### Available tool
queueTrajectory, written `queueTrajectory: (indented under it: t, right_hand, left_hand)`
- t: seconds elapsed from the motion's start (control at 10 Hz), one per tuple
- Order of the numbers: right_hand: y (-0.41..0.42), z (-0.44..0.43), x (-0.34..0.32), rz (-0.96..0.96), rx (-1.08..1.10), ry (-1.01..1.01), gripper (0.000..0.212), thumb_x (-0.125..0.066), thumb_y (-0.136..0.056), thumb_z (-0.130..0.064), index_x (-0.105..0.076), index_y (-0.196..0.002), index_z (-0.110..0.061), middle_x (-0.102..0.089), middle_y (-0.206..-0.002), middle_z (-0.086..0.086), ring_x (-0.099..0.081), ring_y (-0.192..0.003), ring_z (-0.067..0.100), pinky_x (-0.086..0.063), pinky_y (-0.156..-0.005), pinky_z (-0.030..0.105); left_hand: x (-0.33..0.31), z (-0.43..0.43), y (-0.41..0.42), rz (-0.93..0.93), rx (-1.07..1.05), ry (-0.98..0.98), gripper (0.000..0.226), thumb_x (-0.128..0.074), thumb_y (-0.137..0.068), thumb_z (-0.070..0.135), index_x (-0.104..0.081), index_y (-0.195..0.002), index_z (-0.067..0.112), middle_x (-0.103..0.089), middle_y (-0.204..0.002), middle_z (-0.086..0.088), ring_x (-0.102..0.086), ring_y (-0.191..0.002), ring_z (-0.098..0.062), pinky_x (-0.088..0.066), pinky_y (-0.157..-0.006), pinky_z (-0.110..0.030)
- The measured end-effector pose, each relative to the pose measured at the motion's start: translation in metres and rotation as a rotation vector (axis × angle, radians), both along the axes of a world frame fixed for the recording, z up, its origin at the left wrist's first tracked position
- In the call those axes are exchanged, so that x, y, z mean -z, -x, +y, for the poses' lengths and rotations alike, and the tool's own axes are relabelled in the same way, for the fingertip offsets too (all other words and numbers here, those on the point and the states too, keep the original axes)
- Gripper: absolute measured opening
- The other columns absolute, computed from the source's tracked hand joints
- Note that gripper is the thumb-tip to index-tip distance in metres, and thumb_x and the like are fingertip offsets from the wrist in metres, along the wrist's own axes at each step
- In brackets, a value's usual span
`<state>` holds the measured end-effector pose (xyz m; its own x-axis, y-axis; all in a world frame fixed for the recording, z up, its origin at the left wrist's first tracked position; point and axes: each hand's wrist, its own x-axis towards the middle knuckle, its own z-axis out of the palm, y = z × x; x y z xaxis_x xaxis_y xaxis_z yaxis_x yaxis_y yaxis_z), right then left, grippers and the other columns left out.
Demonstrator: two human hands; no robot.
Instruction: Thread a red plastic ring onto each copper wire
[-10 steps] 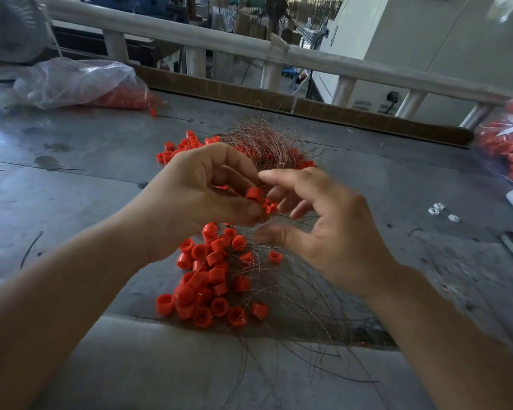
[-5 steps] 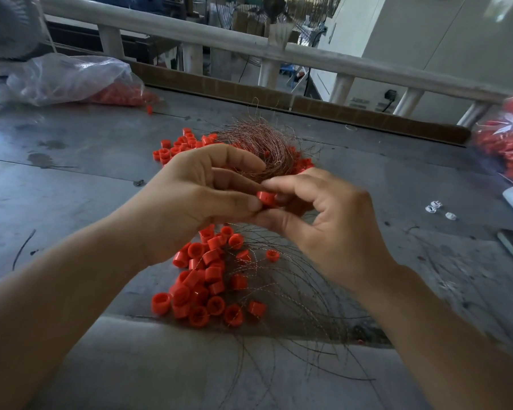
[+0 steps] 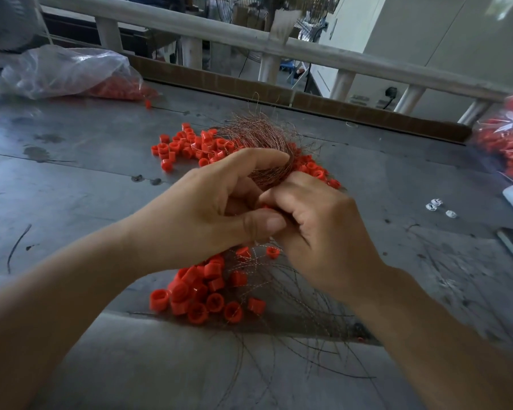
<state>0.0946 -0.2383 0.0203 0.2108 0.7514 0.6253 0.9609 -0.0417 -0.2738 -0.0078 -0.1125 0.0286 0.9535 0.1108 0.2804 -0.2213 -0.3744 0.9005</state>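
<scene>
Grey metal bench [image 3: 72, 179], scuffed and stained, with a pale railing [image 3: 308, 51] running along its far side. Your two hands meet above the middle of the bench.

Your left hand [image 3: 208, 214] is clenched. Its thumb lies flat across the front and its forefinger arches over the top. Your right hand [image 3: 323, 232] is clenched as well, and its curled fingertips press against the left thumb. Both grips close on one red ring [image 3: 266, 207], of which only a sliver shows between the fingers. You cannot tell whether a wire end is already pinched inside the right grip.

A bundle of copper wires [image 3: 261, 137] rises just beyond the grip. Its lower end passes under your left forefinger and touches the knuckles of the right hand.

Loose rings lie on both sides of the grip. A far heap [image 3: 184, 146] spreads around the base of the bundle, and a near heap [image 3: 202, 291] sits below your left wrist.

Thin stray wires [image 3: 279, 335] fan out from beneath the grip towards you, some crossing the near heap.

Well to the left of the grip lies a clear plastic bag [image 3: 66, 69], with red pieces showing at its open end. Well to the right lies a second bag [image 3: 509, 137], blurred and also filled with red. Between that bag and your right hand lie a few small white pieces [image 3: 438, 205].
</scene>
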Motion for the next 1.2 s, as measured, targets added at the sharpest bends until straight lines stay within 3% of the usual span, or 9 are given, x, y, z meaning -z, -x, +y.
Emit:
queueTrajectory:
  t: [0.1,0.3,0.4,0.6,0.7,0.9,1.0,1.1,1.2]
  right_hand:
    - [0.0,0.002,0.0,-0.033,0.012,-0.007,0.027,-0.045,-0.077,-0.015,-0.067,-0.079,0.001,-0.061,-0.073,0.011,-0.058,-0.069,0.021,-0.044,-0.062,0.024]
    - [0.006,-0.003,-0.011,-0.043,-0.019,-0.044,0.023,-0.048,-0.077,-0.012,-0.067,-0.079,0.0,-0.061,-0.073,0.009,-0.057,-0.069,0.019,-0.04,-0.065,0.019]
    - [0.006,-0.006,-0.014,0.008,-0.061,-0.076,0.019,-0.059,-0.08,-0.017,-0.068,-0.083,-0.001,-0.061,-0.074,0.008,-0.058,-0.068,0.017,-0.046,-0.062,0.023]
    - [0.002,-0.006,-0.017,0.134,-0.012,-0.056,0.042,-0.069,-0.07,-0.034,-0.066,-0.102,-0.007,-0.058,-0.082,-0.002,-0.052,-0.072,0.005,-0.043,-0.067,0.012]
    - [-0.004,-0.01,-0.022,0.171,-0.007,-0.075,0.021,-0.062,-0.08,-0.024,-0.07,-0.089,-0.007,-0.061,-0.075,-0.003,-0.055,-0.068,0.007,-0.042,-0.065,0.01]
    - [-0.013,-0.013,-0.019,0.196,0.022,0.229,0.012,-0.067,-0.081,-0.022,-0.071,-0.081,-0.011,-0.059,-0.071,-0.014,-0.053,-0.064,0.0,-0.041,-0.065,0.008]
    - [-0.011,-0.01,-0.012,0.183,0.032,0.371,0.013,-0.065,-0.082,-0.022,-0.071,-0.084,-0.01,-0.066,-0.079,-0.003,-0.054,-0.071,0.003,-0.042,-0.068,0.012]
    - [-0.013,-0.011,-0.012,0.201,0.049,0.392,0.014,-0.065,-0.082,-0.023,-0.071,-0.085,-0.011,-0.063,-0.078,-0.007,-0.052,-0.068,-0.001,-0.043,-0.07,0.013]
    - [-0.016,-0.02,-0.013,0.237,0.091,0.339,0.012,-0.065,-0.082,-0.024,-0.071,-0.084,-0.013,-0.056,-0.073,-0.016,-0.051,-0.069,-0.005,-0.04,-0.07,0.009]
  left_hand:
    - [-0.001,-0.002,0.001,-0.031,0.025,0.029,0.066,-0.069,-0.068,0.055,-0.041,-0.126,0.04,-0.065,-0.082,-0.011,-0.064,-0.073,-0.033,-0.054,-0.066,-0.05]
    - [-0.002,-0.005,0.001,-0.08,0.023,0.129,0.061,-0.071,-0.069,0.026,-0.046,-0.125,0.033,-0.065,-0.076,-0.012,-0.065,-0.068,-0.024,-0.054,-0.064,-0.028]
    - [-0.006,-0.004,0.002,-0.049,0.018,0.219,0.061,-0.079,-0.062,0.022,-0.054,-0.117,0.027,-0.067,-0.075,-0.009,-0.066,-0.067,-0.021,-0.054,-0.061,-0.026]
    - [-0.016,0.011,0.003,-0.041,-0.054,0.366,0.049,-0.074,-0.055,0.015,-0.062,-0.102,0.015,-0.071,-0.072,-0.011,-0.067,-0.06,-0.021,-0.053,-0.053,-0.022]
    - [-0.021,0.018,0.008,-0.077,-0.094,0.392,0.042,-0.069,-0.056,0.01,-0.065,-0.098,0.013,-0.071,-0.073,-0.013,-0.067,-0.058,-0.022,-0.053,-0.05,-0.023]
    - [-0.008,0.029,0.002,0.191,-0.193,0.059,0.034,-0.065,-0.069,-0.013,-0.07,-0.076,0.021,-0.072,-0.071,-0.005,-0.063,-0.057,-0.02,-0.051,-0.046,-0.023]
    - [0.002,0.028,-0.003,0.266,-0.22,-0.111,0.045,-0.068,-0.07,-0.01,-0.068,-0.066,0.034,-0.072,-0.07,0.008,-0.063,-0.054,-0.005,-0.046,-0.043,-0.014]
    - [0.0,0.031,-0.001,0.242,-0.255,-0.205,0.044,-0.076,-0.064,-0.002,-0.068,-0.06,0.04,-0.07,-0.07,0.017,-0.061,-0.055,0.006,-0.045,-0.049,-0.007]
    - [-0.008,0.028,0.006,0.246,-0.304,-0.239,0.034,-0.079,-0.062,0.004,-0.068,-0.07,0.036,-0.069,-0.074,0.021,-0.056,-0.051,0.007,-0.042,-0.05,-0.006]
